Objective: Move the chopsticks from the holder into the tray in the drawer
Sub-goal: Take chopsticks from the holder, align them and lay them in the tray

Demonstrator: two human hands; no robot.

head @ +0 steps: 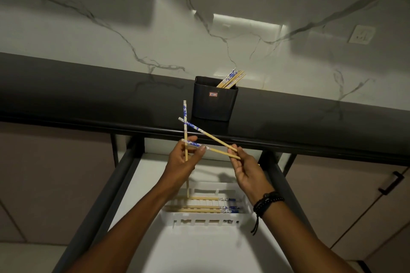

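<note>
A dark holder [214, 104] stands on the counter's front part with several blue-patterned bamboo chopsticks [231, 79] leaning out at its right. Below it the drawer is open, and a white slotted tray [243, 210] inside holds three chopsticks [206, 207] lying flat. Above the drawer my left hand [184, 166] grips one upright chopstick [185, 117] and touches the patterned end of another. My right hand [248, 173] pinches the plain ends of two chopsticks [206, 134] that slant up to the left and cross the upright one.
The dark countertop [88, 95] runs across the view, backed by a marble wall with a socket [361, 34] at the right. Dark drawer rails [106, 195] flank the white drawer floor [199, 250]. Cabinet fronts with a black handle [391, 184] sit on either side.
</note>
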